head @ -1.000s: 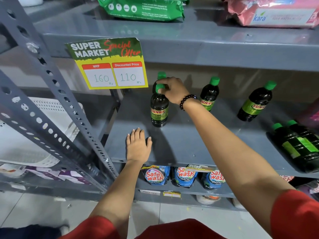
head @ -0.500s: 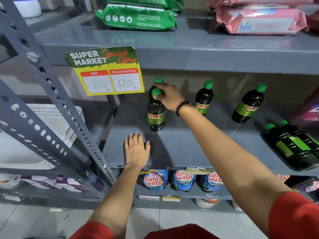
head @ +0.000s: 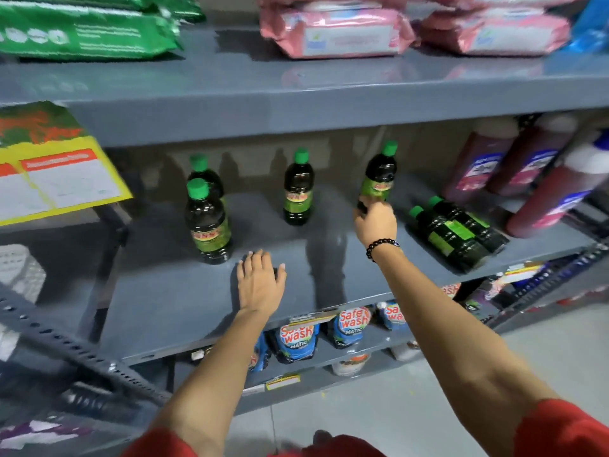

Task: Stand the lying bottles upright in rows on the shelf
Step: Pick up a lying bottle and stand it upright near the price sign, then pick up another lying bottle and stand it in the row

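Dark bottles with green caps stand on the grey middle shelf. Two stand one behind the other at the left, the front bottle and the back bottle. A third bottle stands in the middle. My right hand grips the base of a fourth bottle, which is upright. Two more bottles lie side by side at the right, caps pointing back-left. My left hand rests flat on the shelf, fingers spread.
Dark red bottles with white caps lean at the far right of the same shelf. A yellow price sign hangs at the left. Green and pink packs lie on the upper shelf. Blue pouches stand on the shelf below.
My right hand has left the front left bottle and moved right to grip the bottle at the right. The view has swung to the right. My left hand stays flat on the shelf.
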Demonstrator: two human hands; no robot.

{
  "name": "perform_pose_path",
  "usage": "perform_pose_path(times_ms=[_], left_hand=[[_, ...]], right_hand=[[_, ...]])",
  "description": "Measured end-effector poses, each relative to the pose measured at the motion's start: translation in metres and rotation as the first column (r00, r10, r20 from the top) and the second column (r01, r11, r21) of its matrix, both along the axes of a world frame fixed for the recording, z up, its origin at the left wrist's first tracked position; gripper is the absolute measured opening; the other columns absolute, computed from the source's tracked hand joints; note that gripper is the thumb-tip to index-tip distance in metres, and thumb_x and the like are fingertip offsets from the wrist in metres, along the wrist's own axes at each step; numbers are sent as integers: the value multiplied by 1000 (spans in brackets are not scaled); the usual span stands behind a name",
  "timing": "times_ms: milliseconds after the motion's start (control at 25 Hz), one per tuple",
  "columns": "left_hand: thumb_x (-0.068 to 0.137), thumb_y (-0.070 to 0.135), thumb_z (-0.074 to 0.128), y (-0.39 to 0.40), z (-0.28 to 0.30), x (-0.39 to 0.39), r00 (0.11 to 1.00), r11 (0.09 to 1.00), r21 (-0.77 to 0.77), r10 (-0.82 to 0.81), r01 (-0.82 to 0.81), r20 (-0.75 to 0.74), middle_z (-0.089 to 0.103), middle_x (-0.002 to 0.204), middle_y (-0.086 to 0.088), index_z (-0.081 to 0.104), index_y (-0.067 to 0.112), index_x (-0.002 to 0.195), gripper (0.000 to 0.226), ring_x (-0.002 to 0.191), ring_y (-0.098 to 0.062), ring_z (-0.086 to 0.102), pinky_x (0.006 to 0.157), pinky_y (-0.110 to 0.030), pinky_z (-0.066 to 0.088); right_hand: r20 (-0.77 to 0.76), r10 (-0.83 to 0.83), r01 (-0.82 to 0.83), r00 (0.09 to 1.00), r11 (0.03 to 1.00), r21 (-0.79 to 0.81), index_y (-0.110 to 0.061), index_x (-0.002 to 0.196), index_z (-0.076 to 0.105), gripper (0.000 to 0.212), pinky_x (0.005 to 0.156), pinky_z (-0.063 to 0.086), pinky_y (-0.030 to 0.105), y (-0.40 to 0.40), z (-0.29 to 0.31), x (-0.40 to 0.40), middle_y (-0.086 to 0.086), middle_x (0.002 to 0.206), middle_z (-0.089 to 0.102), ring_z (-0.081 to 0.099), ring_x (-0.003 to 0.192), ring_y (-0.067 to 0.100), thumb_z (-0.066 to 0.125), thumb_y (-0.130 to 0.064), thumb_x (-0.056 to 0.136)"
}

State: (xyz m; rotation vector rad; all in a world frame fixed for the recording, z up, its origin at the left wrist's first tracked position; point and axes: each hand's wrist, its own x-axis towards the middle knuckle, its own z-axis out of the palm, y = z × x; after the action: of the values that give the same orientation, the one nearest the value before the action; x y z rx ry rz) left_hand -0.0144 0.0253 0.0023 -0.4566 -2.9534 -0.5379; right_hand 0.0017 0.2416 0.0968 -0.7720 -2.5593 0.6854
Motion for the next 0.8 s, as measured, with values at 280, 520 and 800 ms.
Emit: perform_pose_path(times_ms=[280, 520, 800], left_hand=[[92, 31, 47, 44, -11, 0, 998, 997, -41, 67, -67, 1, 51, 133, -24, 47, -2, 123, 45, 130, -37, 40, 111, -50, 26], [92, 28, 48, 45, -13, 0, 995, 995, -42, 95, -95, -12, 52, 133, -22, 49, 0, 123, 42, 130, -35, 41, 111, -49, 28], [94, 31, 45, 45, -5, 2, 997, 996, -37, 81, -80, 7, 50, 136, -19, 48, 3, 124, 42, 131, -32, 39, 112, -47, 27]], right_hand=[[260, -362, 294, 895, 918, 267, 2, 126, 37, 36, 105, 26, 55, 122, -45, 46, 25, 132, 42, 37, 125, 39, 44, -12, 94], [268, -383, 274, 884, 889, 366, 5, 128, 38, 40, 99, 32, 56, 152, -59, 52, 27, 128, 44, 39, 122, 39, 44, -11, 91], [192, -296, 231, 936, 925, 301, -2, 111, 51, 53, 94, 34, 49, 138, -53, 54, 22, 117, 49, 44, 113, 37, 71, -28, 70]])
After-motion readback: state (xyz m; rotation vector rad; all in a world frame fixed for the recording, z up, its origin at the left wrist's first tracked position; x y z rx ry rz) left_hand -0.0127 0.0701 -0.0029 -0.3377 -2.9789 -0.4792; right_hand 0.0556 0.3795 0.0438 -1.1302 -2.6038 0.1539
